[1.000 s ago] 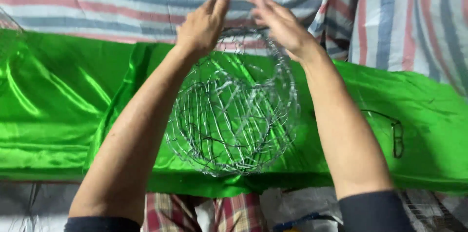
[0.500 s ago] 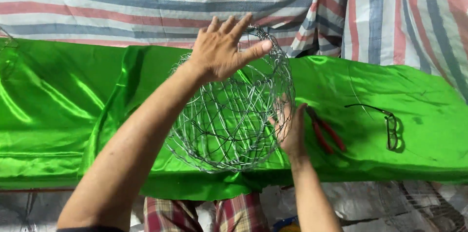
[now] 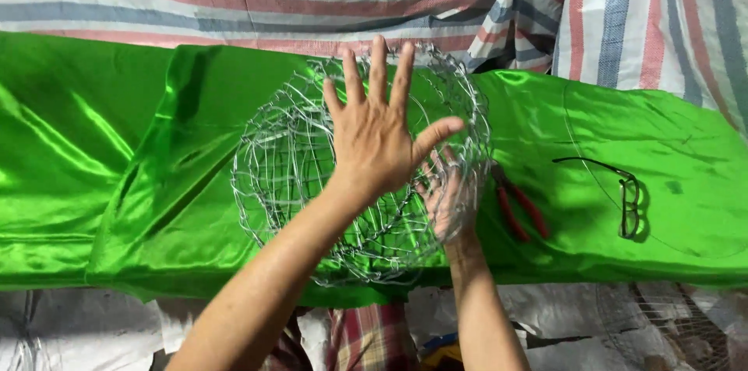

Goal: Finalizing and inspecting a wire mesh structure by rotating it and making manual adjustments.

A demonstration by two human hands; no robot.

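In the frame centre, the round silver wire-mesh ball (image 3: 358, 176) already looks fully shaped above the green satin table (image 3: 101, 153), left hand (image 3: 382, 133) spread flat on it, right hand (image 3: 448, 196) open inside, so little seems left.

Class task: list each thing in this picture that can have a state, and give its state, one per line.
Wire ball: held over the green cloth.
Left hand: fingers spread, flat on the ball.
Right hand: seen through the wires.
Red-handled pliers: lying on the cloth.
Spectacles: lying folded.
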